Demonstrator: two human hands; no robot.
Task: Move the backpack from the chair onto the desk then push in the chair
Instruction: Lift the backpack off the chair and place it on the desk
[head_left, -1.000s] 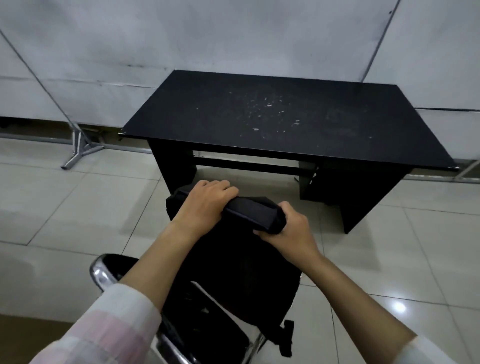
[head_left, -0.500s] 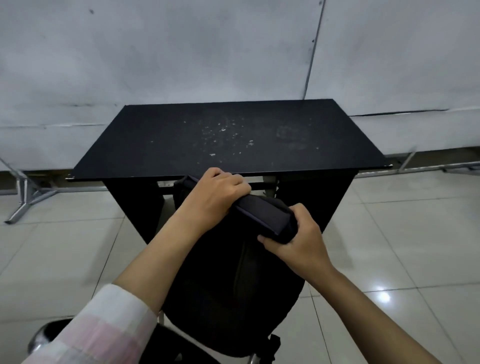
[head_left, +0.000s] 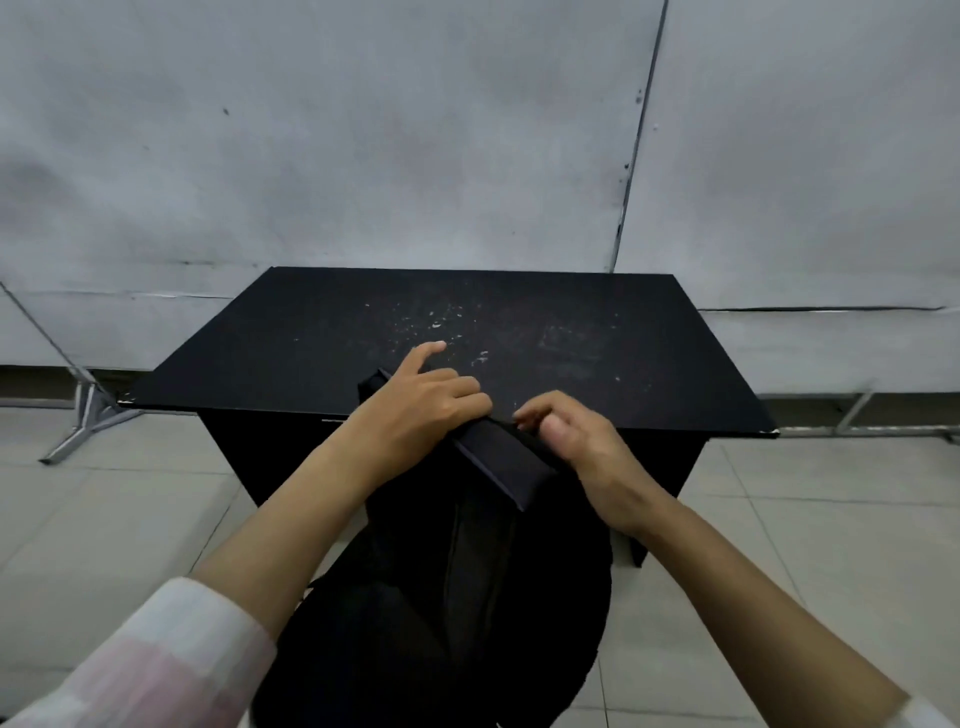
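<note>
A black backpack (head_left: 452, 587) hangs in the air in front of the black desk (head_left: 311, 338), its top level with the desk's near edge. My left hand (head_left: 421, 400) grips the top of the backpack on the left, index finger stretched out over the desktop. My right hand (head_left: 566, 436) holds the top strap on the right, fingers curled. The desktop is bare apart from white specks and scuffs. The chair is out of view.
A grey panelled wall (head_left: 363, 156) stands right behind the desk. Metal support feet (head_left: 83, 421) sit on the pale tiled floor at left, and a metal rail (head_left: 857, 421) runs along the wall base at right.
Both hands have lifted the backpack off the chair and carried it up and forward to the desk's near edge. The chair has dropped out of view and the desk looks closer.
</note>
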